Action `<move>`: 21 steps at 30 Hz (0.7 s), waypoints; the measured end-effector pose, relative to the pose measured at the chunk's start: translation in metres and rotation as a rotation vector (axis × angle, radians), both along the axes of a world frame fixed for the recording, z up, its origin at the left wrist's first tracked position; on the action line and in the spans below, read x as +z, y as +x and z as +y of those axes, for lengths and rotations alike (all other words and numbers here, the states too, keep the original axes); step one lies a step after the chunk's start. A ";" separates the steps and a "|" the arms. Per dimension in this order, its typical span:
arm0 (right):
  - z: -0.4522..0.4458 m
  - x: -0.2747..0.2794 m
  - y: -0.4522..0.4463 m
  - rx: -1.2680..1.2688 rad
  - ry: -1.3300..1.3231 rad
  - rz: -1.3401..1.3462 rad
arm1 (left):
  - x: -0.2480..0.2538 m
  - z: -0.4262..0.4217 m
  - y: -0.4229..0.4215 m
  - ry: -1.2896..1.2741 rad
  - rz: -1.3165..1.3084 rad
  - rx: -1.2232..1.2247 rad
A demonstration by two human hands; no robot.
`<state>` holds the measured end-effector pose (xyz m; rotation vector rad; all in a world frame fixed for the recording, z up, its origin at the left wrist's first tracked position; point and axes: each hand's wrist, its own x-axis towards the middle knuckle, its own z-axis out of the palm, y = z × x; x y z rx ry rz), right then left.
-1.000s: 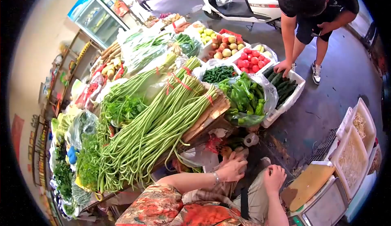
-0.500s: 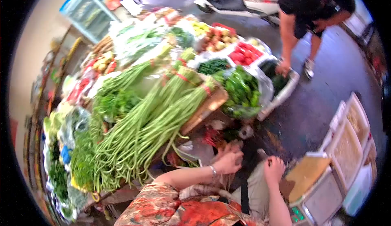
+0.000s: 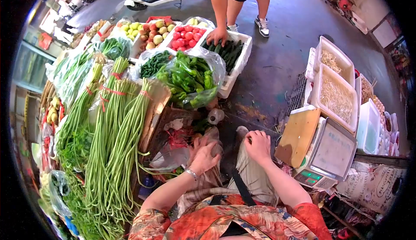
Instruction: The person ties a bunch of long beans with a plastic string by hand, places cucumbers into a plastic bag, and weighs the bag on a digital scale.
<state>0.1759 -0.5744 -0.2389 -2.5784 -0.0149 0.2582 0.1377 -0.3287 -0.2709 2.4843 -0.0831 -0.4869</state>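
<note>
This looks like a vegetable shop, with long green beans [image 3: 128, 138] in a big pile, white boxes [image 3: 237, 77] of red tomatoes [image 3: 187, 38] and dark cucumbers [image 3: 234, 53], a bag [image 3: 220, 69] of green peppers [image 3: 187, 75], tubs [image 3: 356, 110] of bean sprouts [image 3: 334, 97], and a scale [image 3: 331, 149] with green lights [image 3: 310, 177].

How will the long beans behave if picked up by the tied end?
The long beans look likely to flop: their loose ends curve and overlap. Red ties should hold one end together, while the untied ends may splay.
</note>
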 end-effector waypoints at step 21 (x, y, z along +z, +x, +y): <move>-0.002 -0.004 -0.002 -0.021 0.009 -0.051 | -0.006 0.000 -0.006 0.279 -0.203 -0.064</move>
